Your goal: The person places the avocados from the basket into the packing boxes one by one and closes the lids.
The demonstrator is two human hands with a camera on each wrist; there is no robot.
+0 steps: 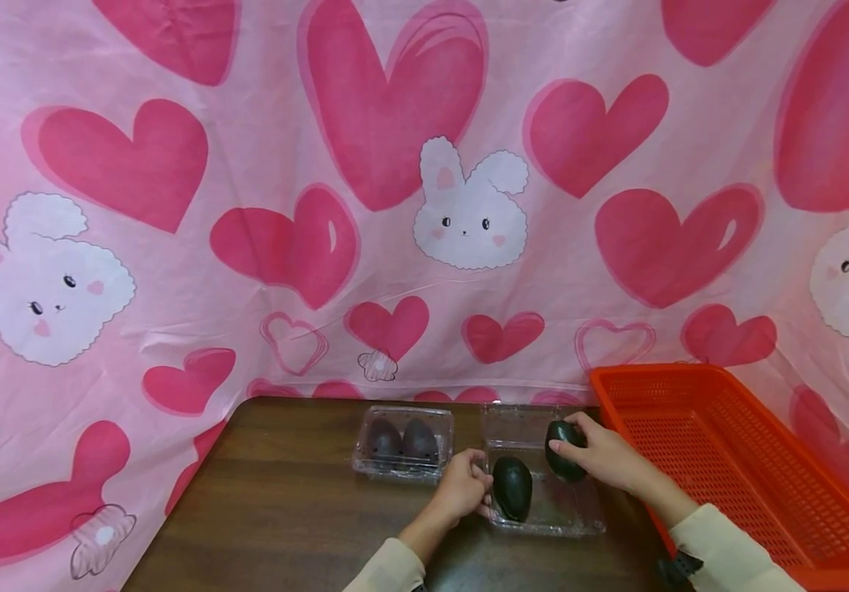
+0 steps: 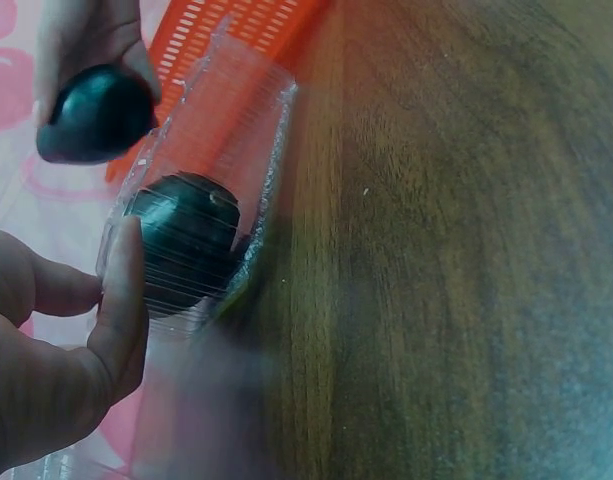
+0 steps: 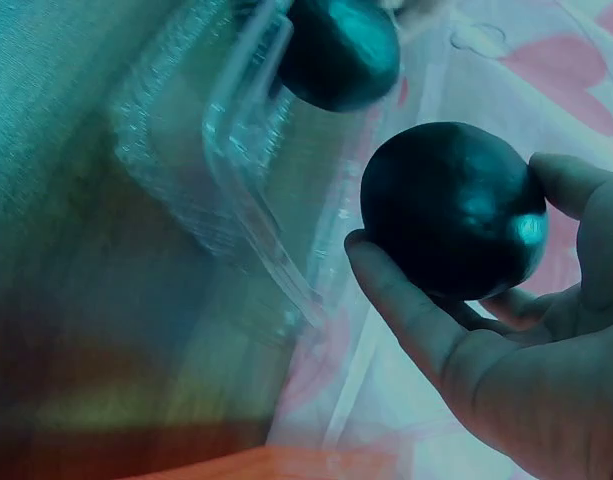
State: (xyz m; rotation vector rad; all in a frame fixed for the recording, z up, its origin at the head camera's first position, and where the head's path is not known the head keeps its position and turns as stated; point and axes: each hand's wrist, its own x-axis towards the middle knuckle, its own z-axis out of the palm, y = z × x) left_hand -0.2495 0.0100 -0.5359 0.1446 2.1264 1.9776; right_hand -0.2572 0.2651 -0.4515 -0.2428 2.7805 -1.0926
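My right hand point(image 1: 612, 457) grips a dark green avocado point(image 1: 562, 469) over the right part of an open clear plastic clamshell box point(image 1: 561, 520). In the right wrist view, thumb and fingers curl round this avocado point(image 3: 451, 205), beside the box's clear wall. A second avocado point(image 1: 512, 487) lies in the left part of the box. At the box's left side, my left hand point(image 1: 461, 487) pinches the rim between thumb and forefinger, as the left wrist view shows. The raised lid point(image 1: 509, 421) leans away at the back.
To the left stands a closed clear clamshell box point(image 1: 404, 472) with two dark avocados inside. An orange plastic basket point(image 1: 706, 427) stands on the right, close to my right forearm. Behind the brown wooden table point(image 1: 284, 510) hangs a pink cloth point(image 1: 262, 148) with hearts and rabbits.
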